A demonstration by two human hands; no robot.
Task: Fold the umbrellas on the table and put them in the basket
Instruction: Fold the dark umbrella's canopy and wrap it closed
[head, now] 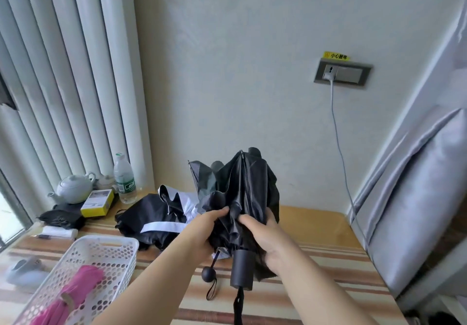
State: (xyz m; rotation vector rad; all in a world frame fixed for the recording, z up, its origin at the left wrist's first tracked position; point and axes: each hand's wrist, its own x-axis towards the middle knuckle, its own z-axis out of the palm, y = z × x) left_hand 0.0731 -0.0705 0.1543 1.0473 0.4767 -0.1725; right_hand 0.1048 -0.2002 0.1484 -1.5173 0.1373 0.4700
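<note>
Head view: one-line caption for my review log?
Both hands, left hand and right hand, gather the black umbrella canopy above the striped table; pink umbrella already in white basket.

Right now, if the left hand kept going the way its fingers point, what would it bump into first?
The left hand points up and to the right, its fingers already pinching the black umbrella's cloth. Going on, it would probably push deeper into those folds; depth is hard to judge.

Held umbrella (242,198): black throughout, handle included. Second umbrella (161,218) on the table (316,274): black with white bands; table striped cream, orange and brown. Basket (101,256): white, perforated, holding a pink umbrella (75,291); box (97,203) yellow.
</note>
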